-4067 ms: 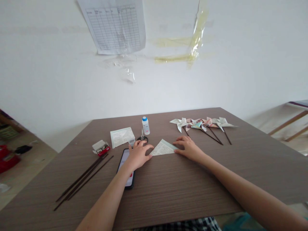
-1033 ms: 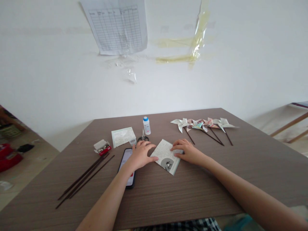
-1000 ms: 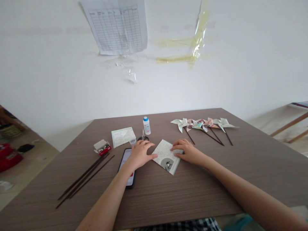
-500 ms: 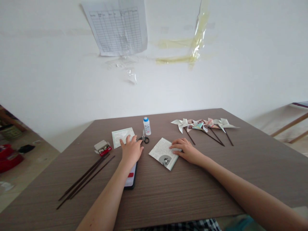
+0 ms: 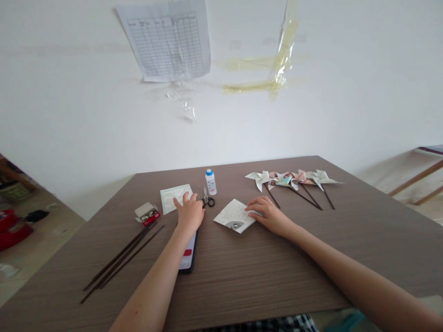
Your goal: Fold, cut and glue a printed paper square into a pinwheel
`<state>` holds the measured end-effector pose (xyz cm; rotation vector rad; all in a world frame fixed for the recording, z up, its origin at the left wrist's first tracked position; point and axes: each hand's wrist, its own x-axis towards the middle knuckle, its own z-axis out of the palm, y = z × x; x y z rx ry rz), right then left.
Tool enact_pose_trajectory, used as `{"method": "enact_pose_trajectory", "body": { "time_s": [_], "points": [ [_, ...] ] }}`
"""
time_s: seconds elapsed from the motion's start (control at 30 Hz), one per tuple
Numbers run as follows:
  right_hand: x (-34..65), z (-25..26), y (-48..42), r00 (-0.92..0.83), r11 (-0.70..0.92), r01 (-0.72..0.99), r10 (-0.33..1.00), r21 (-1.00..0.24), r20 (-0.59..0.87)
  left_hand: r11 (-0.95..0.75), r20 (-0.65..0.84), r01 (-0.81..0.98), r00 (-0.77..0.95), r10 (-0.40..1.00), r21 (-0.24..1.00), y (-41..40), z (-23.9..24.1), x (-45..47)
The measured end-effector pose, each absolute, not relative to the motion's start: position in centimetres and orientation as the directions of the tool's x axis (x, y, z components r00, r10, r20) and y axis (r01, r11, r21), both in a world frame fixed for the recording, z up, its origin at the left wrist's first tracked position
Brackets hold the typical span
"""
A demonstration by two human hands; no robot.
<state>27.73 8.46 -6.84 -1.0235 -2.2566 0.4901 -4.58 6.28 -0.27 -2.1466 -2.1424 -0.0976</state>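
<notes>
Left hand (image 5: 190, 214) shifted leftward, grip unclear; right hand (image 5: 272, 215) loose on printed paper (image 5: 231, 212); brown tabletop (image 5: 249, 272), white wall (image 5: 104, 124).

Phone (image 5: 188, 258): I can't see its upper end beneath the left hand (image 5: 189, 214).
Scissors (image 5: 205, 195): that hand hides part of one handle.
Paper square (image 5: 232, 214): right corner hidden under the right hand (image 5: 270, 216); print too small for me.
Bottle (image 5: 211, 184): I can't read the label.
Chart (image 5: 166, 48): top partly cut off.
Red object (image 5: 15, 233): cut off at left; I can't identify it.
</notes>
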Motion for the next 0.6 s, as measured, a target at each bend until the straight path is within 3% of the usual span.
{"method": "enact_pose_trajectory", "body": {
  "time_s": [0.6],
  "points": [
    [27.8,-6.9,8.5,-0.489,0.661,0.519,0.75,-0.542,0.446,-0.096,0.271,0.984,0.052,0.961,0.152,6.0,1.3,-4.9]
  ]
}}
